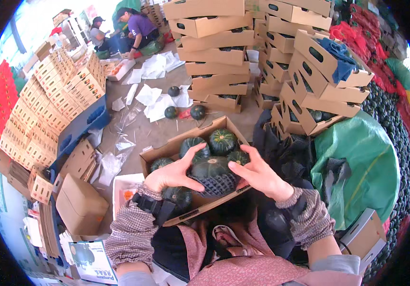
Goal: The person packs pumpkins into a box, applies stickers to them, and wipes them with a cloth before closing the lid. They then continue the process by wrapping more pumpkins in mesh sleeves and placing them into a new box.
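A dark green pumpkin (210,165) sits at the middle of the view, its lower half in a grey foam net (216,184). My left hand (172,173) grips it from the left, the thumb across the net. On the other side my right hand (264,173) has its thumb at the pumpkin's upper edge, with other fingers partly hidden beneath. Below and around is an open cardboard box (231,126), tilted in view, holding several more pumpkins, among them a striped one (222,141) at the far corner and one (177,198) near my left wrist.
Tall stacks of filled cardboard boxes (215,68) rise ahead, with more boxes (315,96) at right. A green sack (358,168) and a pumpkin heap (387,118) lie further right. Loose pumpkins (197,112) and paper sheets (151,98) are on the floor. Two people (138,28) sit far left.
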Demonstrator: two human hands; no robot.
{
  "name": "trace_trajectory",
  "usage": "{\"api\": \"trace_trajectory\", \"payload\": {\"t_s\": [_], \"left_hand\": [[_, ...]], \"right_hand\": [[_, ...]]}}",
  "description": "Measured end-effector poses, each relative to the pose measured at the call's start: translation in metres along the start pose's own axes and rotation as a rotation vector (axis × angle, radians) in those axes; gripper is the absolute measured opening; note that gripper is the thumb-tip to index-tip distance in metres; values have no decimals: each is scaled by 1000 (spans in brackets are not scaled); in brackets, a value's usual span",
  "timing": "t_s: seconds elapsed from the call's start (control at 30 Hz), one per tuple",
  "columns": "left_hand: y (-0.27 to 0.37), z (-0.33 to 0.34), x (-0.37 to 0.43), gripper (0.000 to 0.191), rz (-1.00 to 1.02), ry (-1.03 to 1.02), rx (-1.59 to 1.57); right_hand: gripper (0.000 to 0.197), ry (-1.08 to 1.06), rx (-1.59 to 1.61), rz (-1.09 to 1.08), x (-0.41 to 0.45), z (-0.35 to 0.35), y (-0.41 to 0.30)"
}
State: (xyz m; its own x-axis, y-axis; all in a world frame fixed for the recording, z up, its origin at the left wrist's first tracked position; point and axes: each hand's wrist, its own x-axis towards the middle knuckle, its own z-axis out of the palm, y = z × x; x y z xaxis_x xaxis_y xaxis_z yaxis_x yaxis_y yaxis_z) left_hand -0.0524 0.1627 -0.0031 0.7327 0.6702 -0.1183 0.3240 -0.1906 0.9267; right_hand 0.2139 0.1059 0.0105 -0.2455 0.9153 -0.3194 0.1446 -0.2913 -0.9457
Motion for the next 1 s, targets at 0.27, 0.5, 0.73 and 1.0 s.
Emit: {"api": "trace_trajectory", "payload": {"t_s": [0.27, 0.5, 0.73, 1.0], "left_hand": [[-17, 26, -8, 124, -167, 42, 653], [2, 56, -3, 132, -293, -72, 1259], [-25, 60, 5, 129, -146, 166, 375], [-25, 51, 10, 127, -107, -12, 524]], "right_hand": [[88, -222, -367, -4, 39, 18, 40], [69, -433, -731, -548, -7, -48, 19], [36, 115, -1039, -191, 13, -226, 97], [55, 123, -1262, -98, 6, -266, 191]]}}
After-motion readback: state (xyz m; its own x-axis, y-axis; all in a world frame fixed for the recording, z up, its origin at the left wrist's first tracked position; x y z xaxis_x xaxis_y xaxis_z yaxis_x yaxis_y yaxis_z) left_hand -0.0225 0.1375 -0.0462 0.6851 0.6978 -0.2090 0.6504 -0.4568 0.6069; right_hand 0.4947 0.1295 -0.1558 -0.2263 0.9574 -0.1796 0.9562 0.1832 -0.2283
